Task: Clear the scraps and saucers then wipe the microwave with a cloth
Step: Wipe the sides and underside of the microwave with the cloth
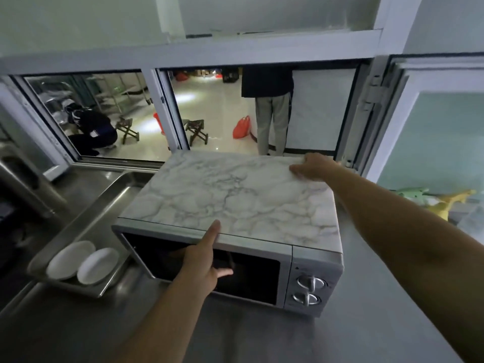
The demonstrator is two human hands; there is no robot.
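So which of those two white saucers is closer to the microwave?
The right-hand saucer in the steel tray; it lies nearest the microwave, the other saucer sits farther left.

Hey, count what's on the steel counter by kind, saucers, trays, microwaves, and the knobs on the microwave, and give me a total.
White saucers: 2
Steel tray holding the saucers: 1
Microwave with marble-pattern top: 1
Knobs on the microwave: 2
Total: 6
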